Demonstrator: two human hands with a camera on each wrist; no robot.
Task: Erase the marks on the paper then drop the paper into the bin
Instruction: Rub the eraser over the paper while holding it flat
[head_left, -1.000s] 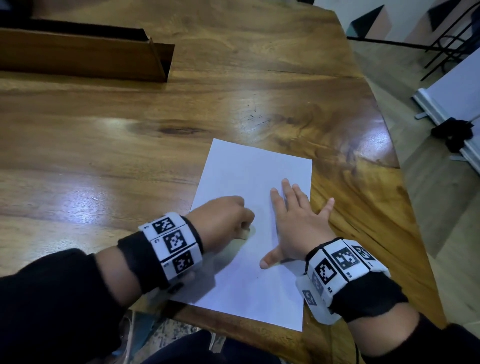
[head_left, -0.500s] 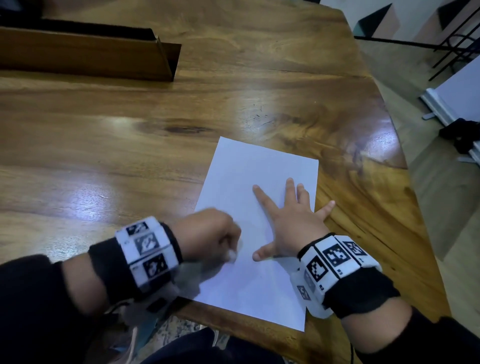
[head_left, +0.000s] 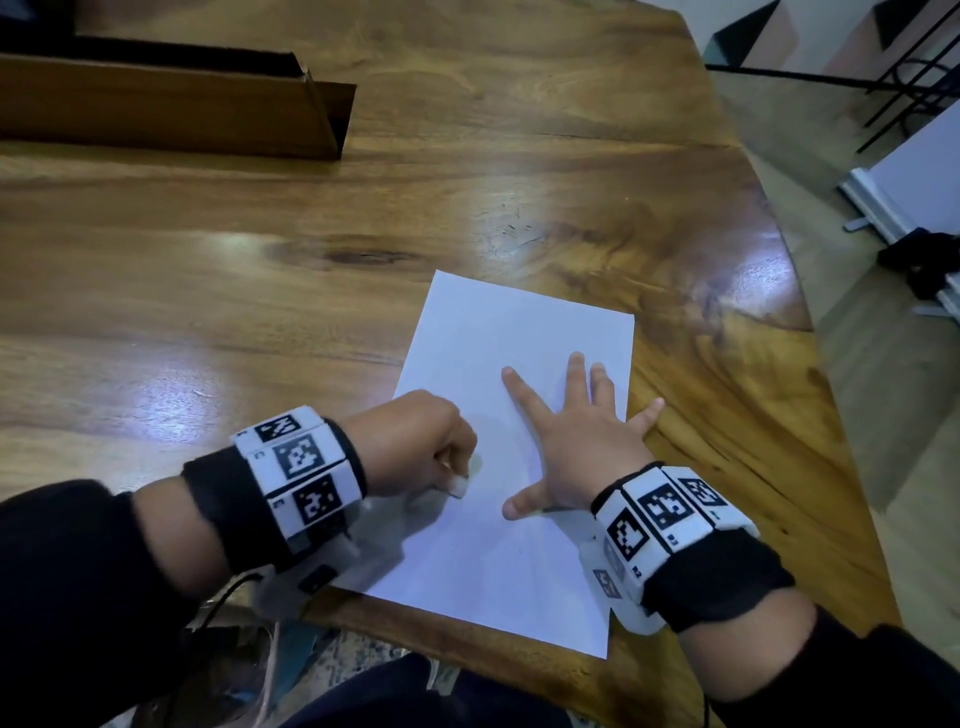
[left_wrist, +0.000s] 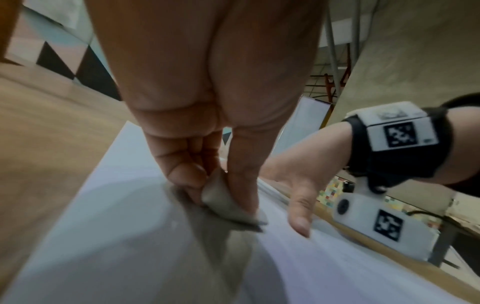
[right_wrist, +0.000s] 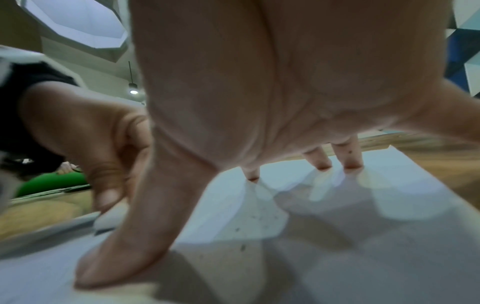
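The white rectangular sheet of paper (head_left: 511, 467) lies flat at the wooden table's (head_left: 260, 286) near edge, long axis running away from the person, pinned by the splayed right hand (head_left: 582, 441), while the left hand (head_left: 415, 447), pinching a small pale eraser (left_wrist: 226, 203), works the sheet's left margin.

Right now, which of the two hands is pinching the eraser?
The left hand, curled, pinches the pale eraser against the paper. The right hand lies flat with its fingers spread, pressing the sheet down.
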